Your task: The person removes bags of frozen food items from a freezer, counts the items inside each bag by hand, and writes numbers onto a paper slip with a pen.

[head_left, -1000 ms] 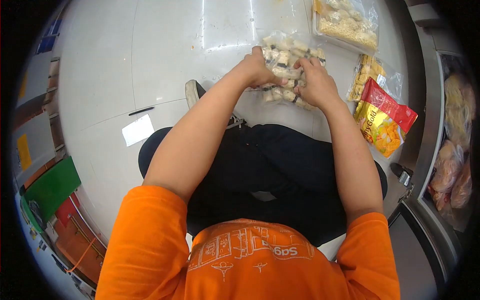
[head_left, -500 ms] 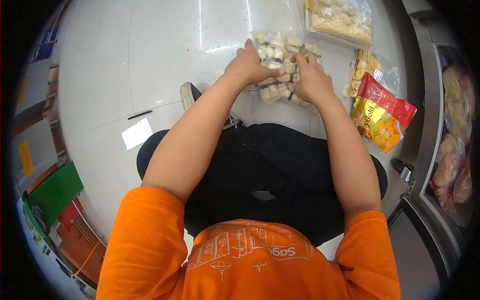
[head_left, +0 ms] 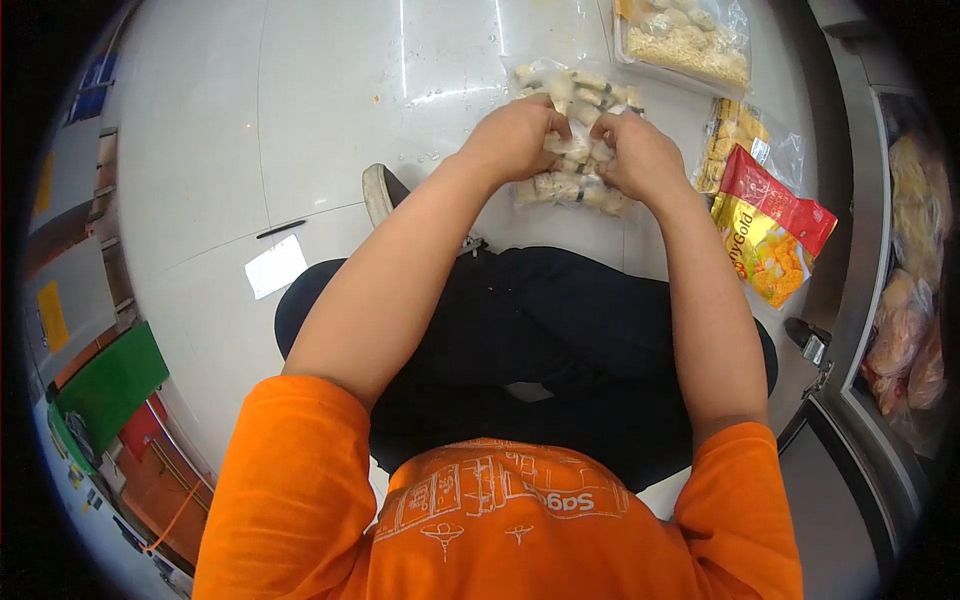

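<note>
On the floor in front of me lies a clear plastic bag of pale food pieces, several with dark bands around them. My left hand grips the bag's plastic from the left, its fingers curled inward. From the right, my right hand pinches the same bag, with its fingertips close to those of my left. Both hands hide part of the bag's middle.
At the upper right sits a clear pack of pale food. Below it lie a bag of yellow pieces and a red-and-yellow bag. An open freezer holds bagged goods. Paper and a pen lie left.
My hands have closed in from the bag's sides toward its middle, and their fingers have curled onto the plastic. The bag's contents have shifted a little.
</note>
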{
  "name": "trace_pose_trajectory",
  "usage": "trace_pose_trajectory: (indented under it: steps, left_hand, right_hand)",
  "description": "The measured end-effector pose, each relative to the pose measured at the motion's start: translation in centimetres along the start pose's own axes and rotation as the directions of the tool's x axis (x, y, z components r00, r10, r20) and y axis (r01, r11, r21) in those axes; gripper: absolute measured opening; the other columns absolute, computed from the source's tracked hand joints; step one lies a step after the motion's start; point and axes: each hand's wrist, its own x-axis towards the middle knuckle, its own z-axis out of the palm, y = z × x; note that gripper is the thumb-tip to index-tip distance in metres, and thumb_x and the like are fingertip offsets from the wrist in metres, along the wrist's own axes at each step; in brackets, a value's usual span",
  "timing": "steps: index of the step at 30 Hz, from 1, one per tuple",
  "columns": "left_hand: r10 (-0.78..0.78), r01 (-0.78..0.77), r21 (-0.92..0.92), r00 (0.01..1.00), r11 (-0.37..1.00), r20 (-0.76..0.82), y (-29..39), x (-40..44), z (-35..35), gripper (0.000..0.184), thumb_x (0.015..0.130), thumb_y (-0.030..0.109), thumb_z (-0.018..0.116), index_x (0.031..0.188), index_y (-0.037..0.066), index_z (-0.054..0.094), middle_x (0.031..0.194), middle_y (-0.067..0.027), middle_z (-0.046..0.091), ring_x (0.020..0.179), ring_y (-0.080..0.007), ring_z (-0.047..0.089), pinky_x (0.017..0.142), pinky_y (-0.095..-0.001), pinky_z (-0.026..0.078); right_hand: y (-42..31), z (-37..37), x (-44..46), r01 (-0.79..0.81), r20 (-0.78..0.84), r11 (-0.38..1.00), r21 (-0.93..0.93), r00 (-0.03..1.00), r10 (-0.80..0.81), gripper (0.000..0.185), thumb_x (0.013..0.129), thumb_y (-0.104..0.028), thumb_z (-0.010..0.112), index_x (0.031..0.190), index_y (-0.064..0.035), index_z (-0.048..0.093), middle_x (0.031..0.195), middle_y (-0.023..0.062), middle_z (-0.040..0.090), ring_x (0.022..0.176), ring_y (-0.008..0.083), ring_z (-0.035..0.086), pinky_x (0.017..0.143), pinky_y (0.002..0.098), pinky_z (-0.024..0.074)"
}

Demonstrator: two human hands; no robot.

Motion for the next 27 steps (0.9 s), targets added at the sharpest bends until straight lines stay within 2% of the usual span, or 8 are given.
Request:
trace_pose_trajectory:
  steps: [2, 5, 8, 14, 17, 20, 23, 27]
  left_hand:
    - [0.004, -0.004, -0.004, 1.000, 1.000, -0.028, -0.3, -0.2, 1.1, 0.033, 0.078, 0.020, 0.083, 0.109, 0.012, 0.074, 0.115, -0.0084, 0.066, 0.105, -0.0340, 0.066, 0.089, -0.0427, 0.054]
    - [-0.042, 0.050, 0.051, 0.989, 0.997, -0.145, 0.1, -0.2, 1.9, 0.032, 0.079, 0.019, 0.081, 0.110, 0.013, 0.074, 0.116, -0.0081, 0.066, 0.103, -0.0338, 0.066, 0.088, -0.0426, 0.054]
    - [-0.086, 0.084, -0.017, 0.946, 0.996, -0.314, 1.3, -0.5, 1.8, 0.027, 0.080, 0.017, 0.080, 0.106, 0.011, 0.075, 0.114, -0.0080, 0.067, 0.100, -0.0334, 0.067, 0.086, -0.0421, 0.054]
    - [-0.104, 0.115, 0.084, 0.987, 0.990, -0.119, 0.1, 0.3, 1.8, 0.014, 0.079, 0.017, 0.079, 0.091, 0.011, 0.079, 0.097, -0.0099, 0.071, 0.094, -0.0326, 0.069, 0.083, -0.0428, 0.056]
    - [-0.191, 0.172, 0.206, 0.979, 0.963, 0.075, 0.9, 0.3, 0.7, 0.017, 0.078, 0.021, 0.079, 0.093, 0.012, 0.080, 0.097, -0.0110, 0.073, 0.094, -0.0320, 0.069, 0.083, -0.0422, 0.056]
    - [-0.091, 0.083, 0.300, 0.996, 0.950, 0.010, 1.5, -0.3, 0.5, 0.023, 0.078, 0.024, 0.080, 0.097, 0.011, 0.080, 0.100, -0.0114, 0.074, 0.094, -0.0316, 0.070, 0.082, -0.0428, 0.057]
    - [-0.056, 0.088, 0.221, 0.987, 0.971, -0.149, 0.8, 0.0, 0.0, 0.024, 0.079, 0.027, 0.080, 0.098, 0.012, 0.080, 0.101, -0.0106, 0.075, 0.092, -0.0317, 0.071, 0.081, -0.0439, 0.057]
    - [-0.299, 0.330, 0.136, 0.931, 0.934, -0.208, 0.8, 0.4, -2.7, 0.025, 0.080, 0.029, 0.081, 0.097, 0.011, 0.079, 0.097, -0.0108, 0.076, 0.092, -0.0318, 0.072, 0.082, -0.0427, 0.057]
  right_hand:
    - [0.1, 0.1, 0.4, -0.081, 0.057, 0.994, 0.074, 0.995, 0.076, 0.033, 0.077, -0.009, 0.073, 0.109, -0.0120, 0.069, 0.117, 0.0128, 0.068, 0.111, 0.0348, 0.065, 0.092, 0.0452, 0.0518]
    - [1.6, 1.0, 1.2, -0.105, -0.092, 0.991, 0.086, 0.989, 0.113, 0.032, 0.077, -0.009, 0.072, 0.109, -0.0124, 0.069, 0.116, 0.0132, 0.068, 0.110, 0.0354, 0.065, 0.092, 0.0449, 0.0520]
    - [1.8, 1.0, 1.4, -0.052, -0.105, 0.997, 0.063, 0.993, 0.059, 0.032, 0.076, -0.011, 0.074, 0.108, -0.0133, 0.071, 0.119, 0.0140, 0.067, 0.112, 0.0345, 0.065, 0.091, 0.0441, 0.0524]
    - [0.8, 0.3, 0.9, -0.059, 0.019, 0.994, 0.095, 0.998, 0.057, 0.018, 0.075, -0.014, 0.076, 0.093, -0.0127, 0.076, 0.103, 0.0144, 0.073, 0.100, 0.0344, 0.070, 0.085, 0.0450, 0.0549]
    - [-0.6, -0.4, 0.2, -0.050, 0.039, 0.998, 0.032, 0.998, 0.048, 0.017, 0.074, -0.016, 0.077, 0.090, -0.0132, 0.077, 0.093, 0.0146, 0.075, 0.092, 0.0354, 0.072, 0.081, 0.0456, 0.0560]
    - [-0.9, 0.0, 0.0, -0.028, 0.081, 0.999, -0.023, 0.996, 0.030, 0.015, 0.074, -0.016, 0.077, 0.089, -0.0132, 0.078, 0.092, 0.0158, 0.075, 0.091, 0.0357, 0.072, 0.080, 0.0455, 0.0562]
    - [-1.0, 0.5, -0.4, 0.026, 0.004, 0.999, -0.033, 1.000, -0.026, 0.013, 0.075, -0.014, 0.074, 0.088, -0.0122, 0.078, 0.092, 0.0169, 0.074, 0.092, 0.0359, 0.072, 0.081, 0.0455, 0.0563]
    - [-1.3, 1.4, 0.0, -0.022, -0.008, 0.996, -0.084, 1.000, 0.021, 0.014, 0.077, -0.012, 0.072, 0.089, -0.0099, 0.078, 0.095, 0.0174, 0.074, 0.093, 0.0372, 0.071, 0.082, 0.0466, 0.0565]
